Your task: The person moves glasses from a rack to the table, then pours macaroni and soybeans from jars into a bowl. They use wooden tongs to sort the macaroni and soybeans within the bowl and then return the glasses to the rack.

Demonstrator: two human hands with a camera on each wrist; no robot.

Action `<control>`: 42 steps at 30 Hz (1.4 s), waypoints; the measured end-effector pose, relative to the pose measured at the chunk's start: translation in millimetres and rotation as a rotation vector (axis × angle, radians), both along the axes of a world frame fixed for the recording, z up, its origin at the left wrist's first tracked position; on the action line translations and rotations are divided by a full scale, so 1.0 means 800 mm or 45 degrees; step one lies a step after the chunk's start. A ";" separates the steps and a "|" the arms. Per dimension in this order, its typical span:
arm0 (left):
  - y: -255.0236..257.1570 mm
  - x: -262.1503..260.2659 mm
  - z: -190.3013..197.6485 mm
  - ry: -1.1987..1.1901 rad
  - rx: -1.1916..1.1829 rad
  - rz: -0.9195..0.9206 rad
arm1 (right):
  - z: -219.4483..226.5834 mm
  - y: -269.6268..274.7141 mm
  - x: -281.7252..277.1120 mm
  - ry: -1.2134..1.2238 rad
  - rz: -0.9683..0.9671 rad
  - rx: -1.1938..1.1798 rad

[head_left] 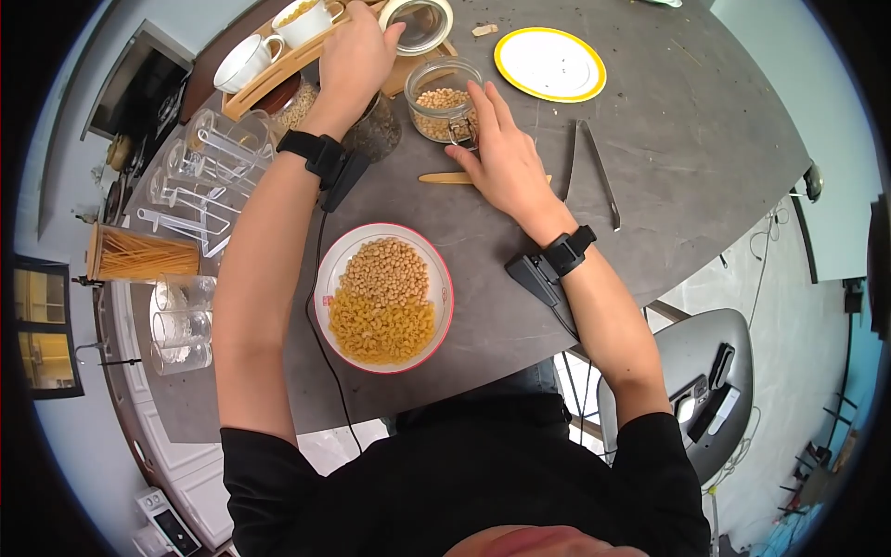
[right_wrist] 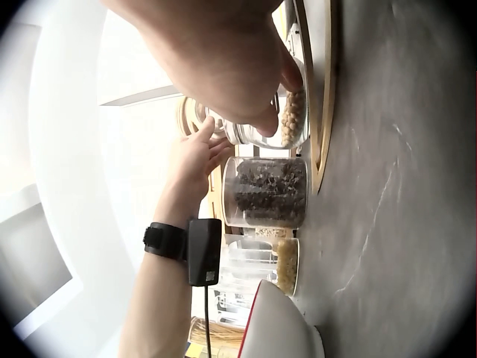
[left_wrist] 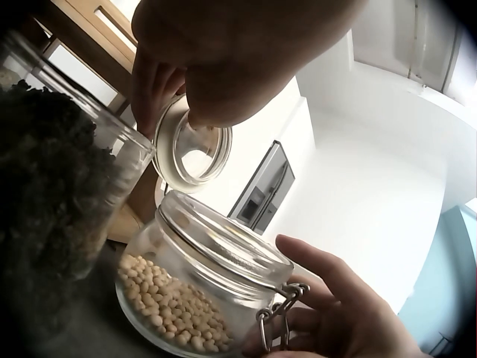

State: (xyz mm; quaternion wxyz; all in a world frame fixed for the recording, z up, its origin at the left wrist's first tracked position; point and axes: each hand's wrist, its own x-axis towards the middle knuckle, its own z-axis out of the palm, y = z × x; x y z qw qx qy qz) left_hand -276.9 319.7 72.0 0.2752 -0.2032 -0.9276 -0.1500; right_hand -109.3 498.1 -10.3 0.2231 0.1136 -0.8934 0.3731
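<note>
A glass clip-top jar (head_left: 444, 100) stands upright, partly filled with pale dried beans (left_wrist: 173, 306) that look like chickpeas or soybeans. Its round glass lid (head_left: 419, 25) is tipped back at the far side. My right hand (head_left: 509, 165) holds the jar's near right side, thumb and fingers around the wire clasp (left_wrist: 277, 317). At the lid's left edge is my left hand (head_left: 357, 63), fingers loosely extended, its thumb overlapping the rim in the left wrist view. Beneath the left wrist stands a glass container of dark dried flakes (right_wrist: 270, 190).
Nearer me sits a red-rimmed bowl (head_left: 449, 306) of beans and yellow pasta. White cups (head_left: 246, 63) stand in a wooden rack at the far left. Metal tongs (head_left: 599, 176) and a yellow-rimmed plate (head_left: 549, 63) lie right. Glasses (head_left: 181, 325) and spaghetti (head_left: 148, 255) line the left edge.
</note>
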 end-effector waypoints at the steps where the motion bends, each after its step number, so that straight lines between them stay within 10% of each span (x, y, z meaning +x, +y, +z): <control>1: -0.003 0.002 0.000 0.008 -0.015 0.000 | 0.000 -0.003 0.001 0.024 -0.022 0.011; 12: -0.023 0.109 0.026 0.168 -0.330 0.188 | 0.007 -0.003 0.005 0.026 -0.116 0.139; 16: -0.062 0.185 0.021 0.320 0.085 -0.219 | 0.012 -0.005 0.010 0.141 -0.199 0.266; 25: -0.190 0.269 -0.054 -0.792 0.564 -0.380 | 0.044 -0.034 0.044 0.510 0.109 0.189; 42: -0.193 0.274 -0.115 -1.174 1.252 -0.704 | 0.045 -0.083 0.078 0.223 0.714 0.344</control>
